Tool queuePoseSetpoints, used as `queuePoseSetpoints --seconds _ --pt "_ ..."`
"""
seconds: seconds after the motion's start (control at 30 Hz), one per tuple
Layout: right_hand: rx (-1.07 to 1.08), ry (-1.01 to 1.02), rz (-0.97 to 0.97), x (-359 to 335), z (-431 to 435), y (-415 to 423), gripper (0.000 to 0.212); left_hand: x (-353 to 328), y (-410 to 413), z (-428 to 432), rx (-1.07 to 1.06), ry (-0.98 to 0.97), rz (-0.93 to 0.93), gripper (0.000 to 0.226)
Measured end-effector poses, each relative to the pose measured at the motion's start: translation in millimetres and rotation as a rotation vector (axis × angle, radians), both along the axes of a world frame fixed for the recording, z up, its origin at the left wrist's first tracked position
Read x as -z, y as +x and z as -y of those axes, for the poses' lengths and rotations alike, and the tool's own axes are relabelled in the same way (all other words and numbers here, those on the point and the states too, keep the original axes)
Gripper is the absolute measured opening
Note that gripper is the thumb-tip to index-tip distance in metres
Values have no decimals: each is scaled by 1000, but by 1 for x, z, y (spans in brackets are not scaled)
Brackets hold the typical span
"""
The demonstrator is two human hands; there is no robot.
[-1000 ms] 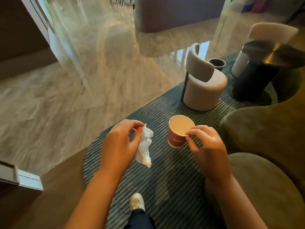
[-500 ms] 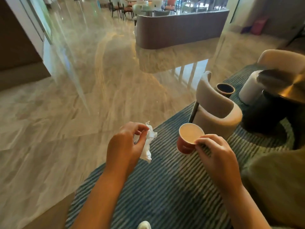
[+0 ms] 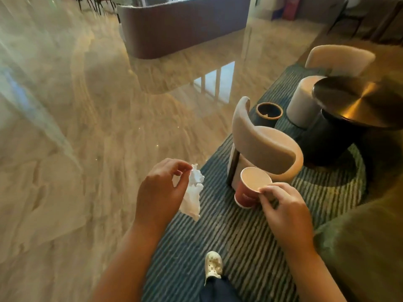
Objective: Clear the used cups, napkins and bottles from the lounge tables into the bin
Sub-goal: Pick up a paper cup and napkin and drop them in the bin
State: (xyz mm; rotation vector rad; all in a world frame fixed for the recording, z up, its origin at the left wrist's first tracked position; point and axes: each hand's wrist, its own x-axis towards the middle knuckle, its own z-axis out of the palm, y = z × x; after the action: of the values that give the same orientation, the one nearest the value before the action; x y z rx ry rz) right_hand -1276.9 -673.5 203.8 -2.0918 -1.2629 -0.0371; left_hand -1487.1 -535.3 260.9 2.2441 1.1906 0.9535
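Observation:
My left hand (image 3: 160,192) pinches a crumpled white napkin (image 3: 193,194) between thumb and fingertips; the napkin hangs down to the right of the palm. My right hand (image 3: 283,208) grips a red paper cup (image 3: 246,192) by its rim, tilted so that its pale inside faces me. Both hands are held out over the striped carpet, about a hand's width apart. A small round dark bin (image 3: 269,112) with a brown rim stands on the floor ahead, behind a beige chair.
A beige curved chair (image 3: 266,149) stands just beyond the cup. A round dark table (image 3: 357,105) and a second beige chair (image 3: 338,59) lie to the right. A green sofa (image 3: 366,247) fills the lower right. Polished marble floor (image 3: 87,127) spreads left; my shoe (image 3: 213,263) is on the carpet.
The view has advanced toward the chair and bin, which now appear nearer. Both hands keep the same hold on napkin and cup; my shoe has stepped forward into view.

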Motion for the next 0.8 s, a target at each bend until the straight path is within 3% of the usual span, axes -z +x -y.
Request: queuePoseSetpoints --seconds 0.3,0.5,0.8 --pt "-69 122 52 -53 -220 105 16 -47 103 -191 -48 76 37 8" --pt "-151 101 15 -27 -339 141 19 -23 128 -308 -90 30 43 6" --pt "-102 69 33 -9 -545 199 28 -7 196 -536 10 7 72 5"
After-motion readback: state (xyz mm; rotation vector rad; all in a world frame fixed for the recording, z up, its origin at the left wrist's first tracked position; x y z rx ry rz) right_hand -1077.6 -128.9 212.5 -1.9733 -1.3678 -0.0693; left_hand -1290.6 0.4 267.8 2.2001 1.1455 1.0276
